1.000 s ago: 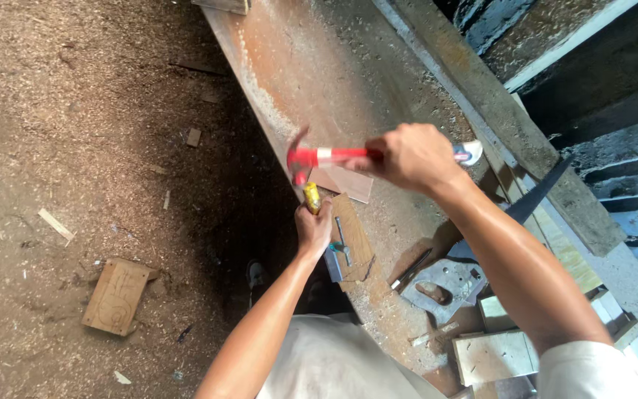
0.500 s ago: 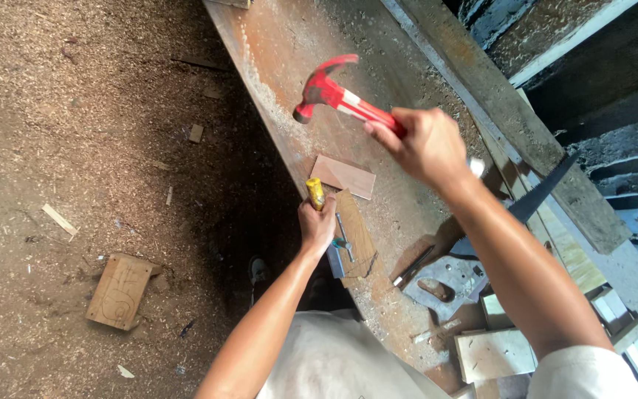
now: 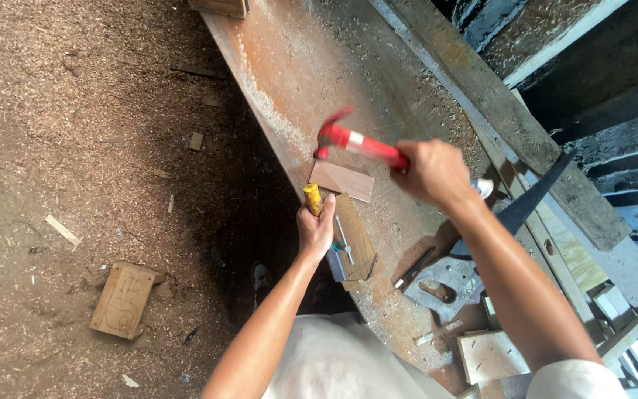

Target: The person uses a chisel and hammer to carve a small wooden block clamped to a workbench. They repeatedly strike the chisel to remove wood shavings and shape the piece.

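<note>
The right hand (image 3: pixel 435 171) grips a red hammer (image 3: pixel 356 140) (fist closed); the left hand (image 3: pixel 317 230) is closed around a yellow-handled chisel (image 3: pixel 312 199).

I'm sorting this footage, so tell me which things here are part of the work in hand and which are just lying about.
In use:
- red hammer, raised in the right hand
- yellow-handled tool, gripped by the left hand
- small wooden piece on the workbench

Lying about:
- wooden board on the sawdust floor
- grey metal plate
- pale wooden block
- handsaw
</note>
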